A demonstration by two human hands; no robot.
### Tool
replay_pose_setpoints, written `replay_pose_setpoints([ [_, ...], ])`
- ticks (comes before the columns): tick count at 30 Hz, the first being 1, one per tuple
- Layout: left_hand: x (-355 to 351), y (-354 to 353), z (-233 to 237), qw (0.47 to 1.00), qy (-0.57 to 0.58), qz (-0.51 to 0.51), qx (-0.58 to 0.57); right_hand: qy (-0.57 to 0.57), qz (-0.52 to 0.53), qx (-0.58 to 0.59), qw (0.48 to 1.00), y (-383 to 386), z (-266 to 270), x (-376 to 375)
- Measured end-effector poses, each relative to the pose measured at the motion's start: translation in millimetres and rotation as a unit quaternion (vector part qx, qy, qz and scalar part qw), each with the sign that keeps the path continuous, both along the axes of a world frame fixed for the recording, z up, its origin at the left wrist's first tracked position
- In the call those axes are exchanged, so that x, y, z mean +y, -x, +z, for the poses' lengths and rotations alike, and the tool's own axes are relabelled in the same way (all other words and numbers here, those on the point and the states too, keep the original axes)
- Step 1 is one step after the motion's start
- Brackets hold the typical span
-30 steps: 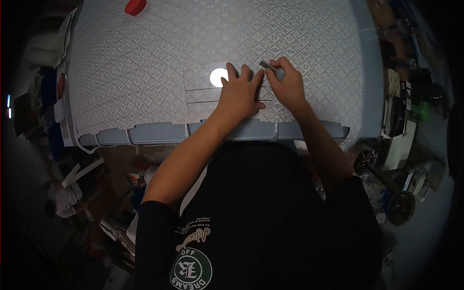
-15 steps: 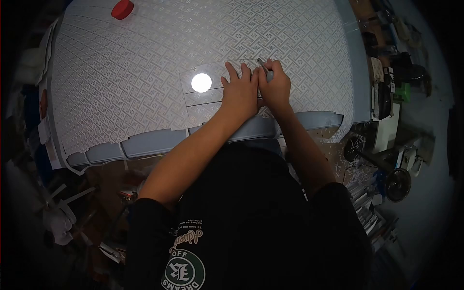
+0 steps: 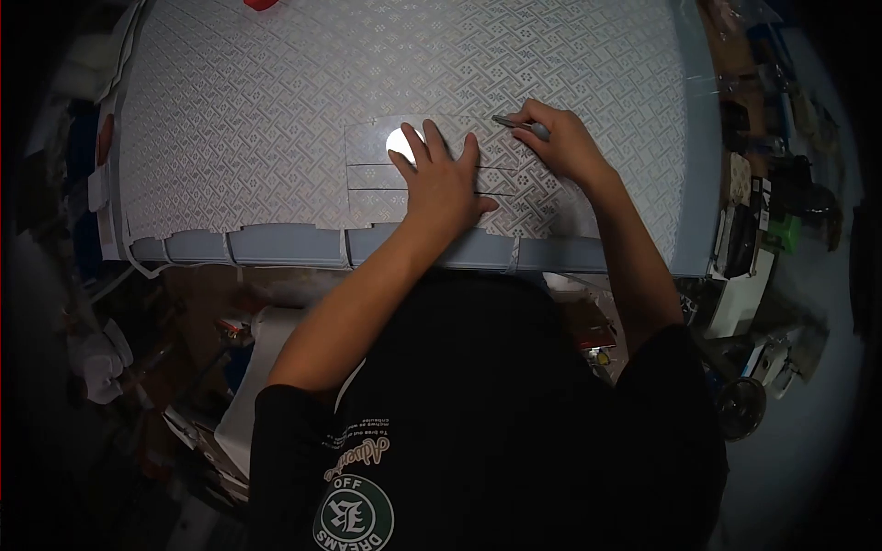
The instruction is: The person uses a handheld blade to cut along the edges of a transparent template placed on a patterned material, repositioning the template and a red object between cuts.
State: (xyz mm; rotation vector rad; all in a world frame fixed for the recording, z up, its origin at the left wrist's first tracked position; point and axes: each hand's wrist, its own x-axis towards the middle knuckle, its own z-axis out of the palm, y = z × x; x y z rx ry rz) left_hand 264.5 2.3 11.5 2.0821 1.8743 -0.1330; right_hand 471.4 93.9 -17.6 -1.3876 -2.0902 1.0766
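Note:
A silvery sheet with a woven lattice pattern point(image 3: 257, 138) covers the table. On it near the front lies a clear flat plate point(image 3: 369, 147) with two dark lines across it and a bright light reflection. My left hand point(image 3: 441, 188) presses flat on this plate, fingers spread. To the right, my right hand point(image 3: 567, 145) is closed around a slim grey utility knife point(image 3: 503, 120), its tip pointing left close over the sheet, near the plate's far right side. The two hands are apart.
A red object point(image 3: 260, 4) is cut off at the top edge. The table's blue-grey front edge point(image 3: 294, 246) shows below the sheet, with narrow strips hanging over it. Boxes and a green item point(image 3: 785, 231) stand at the right. Clutter lies below the table.
My right hand has moved right, away from my left hand, with the knife now lying lower and pointing left. My left hand's fingers have spread wider. The view has shifted.

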Motion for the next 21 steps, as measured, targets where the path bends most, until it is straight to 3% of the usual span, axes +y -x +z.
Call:
replay_pose_setpoints([
  [2, -0.4, -2.8, 0.1, 0.999, 0.019, 0.032, -0.008, 0.010, 0.101, -0.016, 0.995, -4.2, 6.5, 21.9],
  [7, -0.7, -1.9, -4.3, 0.995, 0.047, 0.076, -0.034, -0.022, 0.203, 0.017, 0.979, 8.2, 3.1, 49.1],
  [11, -1.4, 0.3, -7.5, 0.997, 0.040, 0.063, -0.036, -0.021, 0.274, 0.011, 0.961, 66.9, 5.4, 68.2],
  [15, -1.0, 1.0, -8.6, 0.997, 0.024, 0.064, -0.047, -0.030, 0.285, 0.024, 0.958, 132.5, -3.9, 71.0],
  [21, -2.1, 1.4, -4.5, 0.996, 0.019, 0.066, -0.063, -0.005, 0.265, 0.060, 0.962, 153.7, -18.2, 65.4],
])
